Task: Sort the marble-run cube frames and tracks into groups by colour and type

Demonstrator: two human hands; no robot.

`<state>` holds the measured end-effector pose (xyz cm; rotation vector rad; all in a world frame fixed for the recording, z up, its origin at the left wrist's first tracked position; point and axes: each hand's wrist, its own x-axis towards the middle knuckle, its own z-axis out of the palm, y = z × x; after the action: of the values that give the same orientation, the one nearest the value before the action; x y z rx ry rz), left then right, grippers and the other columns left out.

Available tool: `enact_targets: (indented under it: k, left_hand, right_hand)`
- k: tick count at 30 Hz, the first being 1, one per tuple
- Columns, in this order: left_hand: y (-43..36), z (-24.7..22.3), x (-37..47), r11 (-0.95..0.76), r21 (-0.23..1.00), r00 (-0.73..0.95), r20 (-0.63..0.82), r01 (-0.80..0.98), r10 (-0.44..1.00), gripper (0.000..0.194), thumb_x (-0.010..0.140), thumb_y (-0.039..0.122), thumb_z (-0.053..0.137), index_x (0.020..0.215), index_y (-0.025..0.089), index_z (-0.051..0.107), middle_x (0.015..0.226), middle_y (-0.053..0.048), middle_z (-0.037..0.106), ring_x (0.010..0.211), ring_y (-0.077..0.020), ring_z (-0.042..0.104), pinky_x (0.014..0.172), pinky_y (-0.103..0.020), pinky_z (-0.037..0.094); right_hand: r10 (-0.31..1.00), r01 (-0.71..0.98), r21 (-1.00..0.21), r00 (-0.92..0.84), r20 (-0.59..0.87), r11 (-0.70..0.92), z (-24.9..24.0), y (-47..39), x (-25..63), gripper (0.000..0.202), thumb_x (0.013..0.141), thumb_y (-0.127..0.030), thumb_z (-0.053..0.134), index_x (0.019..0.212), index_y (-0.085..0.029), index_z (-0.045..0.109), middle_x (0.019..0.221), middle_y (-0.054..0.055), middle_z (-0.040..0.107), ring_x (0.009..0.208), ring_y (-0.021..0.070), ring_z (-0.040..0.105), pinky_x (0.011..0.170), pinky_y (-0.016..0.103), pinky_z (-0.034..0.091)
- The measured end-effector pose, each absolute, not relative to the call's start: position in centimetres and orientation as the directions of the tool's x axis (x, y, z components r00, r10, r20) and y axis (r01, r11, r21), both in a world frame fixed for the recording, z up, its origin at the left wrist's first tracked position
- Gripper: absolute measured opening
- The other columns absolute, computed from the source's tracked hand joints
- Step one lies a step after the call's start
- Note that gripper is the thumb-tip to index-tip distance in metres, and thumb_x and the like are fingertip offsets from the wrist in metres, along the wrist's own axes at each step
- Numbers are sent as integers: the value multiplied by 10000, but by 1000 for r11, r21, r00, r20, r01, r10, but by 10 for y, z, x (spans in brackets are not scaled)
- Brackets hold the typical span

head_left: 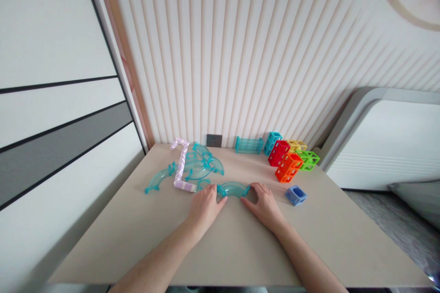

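Note:
A curved, see-through teal track piece (pixel 233 189) lies near the middle of the table, its ends pointing left and right. My left hand (pixel 205 203) has its fingers and thumb closed around the left end. At the other end my right hand (pixel 263 203) grips the piece in the same way. Just beyond my left hand are more teal track pieces (pixel 199 170), heaped together. A lilac patterned strip (pixel 181 167), bent into angles, lies beside them, its near end close to my left fingers. To the right of my right hand sits a blue square block (pixel 296 195).
Stacked open-frame blocks in red (pixel 277 153), orange (pixel 288 168), green (pixel 309 160), yellow (pixel 296 145) and blue (pixel 272 143) stand at the back right. A teal rack-like piece (pixel 249 145) rests against the ribbed wall. Another curved track piece (pixel 158 180) lies at the left.

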<state>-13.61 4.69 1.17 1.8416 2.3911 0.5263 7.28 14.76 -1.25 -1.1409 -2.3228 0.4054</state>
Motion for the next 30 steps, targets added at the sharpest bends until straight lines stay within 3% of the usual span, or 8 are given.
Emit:
enact_targets:
  k: [4, 7, 11, 16, 24, 30]
  left_hand:
    - [47, 11, -146, 169, 382, -268, 223, 909, 937, 343, 883, 437, 684, 1081, 158, 675, 942, -115, 748, 887, -298, 736, 725, -354, 553]
    - [49, 12, -161, 48, 439, -231, 374, 897, 898, 346, 959, 448, 570, 1142, 168, 658, 896, -79, 730, 833, -251, 722, 737, -334, 549]
    - [54, 16, -189, 49, 359, -244, 522, 932, 817, 271, 1016, 300, 440, 1109, 188, 669, 973, -91, 713, 922, -241, 688, 828, -342, 536]
    - [57, 12, -212, 209, 213, -282, 419, 954, 863, 235, 978, 230, 487, 1045, 184, 708, 1078, -106, 704, 1053, -269, 648, 934, -384, 502]
    - [60, 0, -214, 217, 199, -278, 365, 956, 888, 222, 955, 171, 516, 897, 189, 730, 1089, -88, 725, 1028, -242, 676, 939, -364, 494]
    - [63, 0, -214, 226, 199, -289, 385, 953, 877, 211, 996, 184, 477, 993, 187, 687, 1145, -100, 702, 1092, -236, 659, 922, -337, 492]
  right_hand:
    - [803, 656, -466, -520, 291, 594, -10, 146, 72, 336, 830, -419, 720, 1075, -199, 653, 1090, 110, 701, 1052, 306, 647, 950, 451, 489]
    - [807, 668, -457, -523, 273, 587, -10, 146, 72, 337, 842, -423, 708, 1074, -188, 642, 1088, 117, 693, 1048, 308, 641, 950, 457, 483]
    - [814, 680, -453, -521, 255, 577, -11, 146, 72, 342, 847, -427, 698, 1087, -192, 637, 1112, 121, 688, 1072, 313, 634, 969, 457, 471]
    - [820, 687, -452, -516, 247, 568, -10, 146, 71, 351, 846, -431, 690, 1085, -181, 637, 1096, 125, 687, 1062, 312, 636, 966, 452, 475]
    - [813, 677, -456, -527, 249, 578, -9, 145, 72, 356, 850, -443, 682, 1104, -198, 630, 1107, 114, 689, 1073, 308, 632, 969, 453, 470]
    - [816, 679, -461, -530, 231, 571, -7, 145, 71, 357, 858, -426, 675, 1125, -195, 620, 1140, 121, 681, 1100, 307, 618, 991, 453, 452]
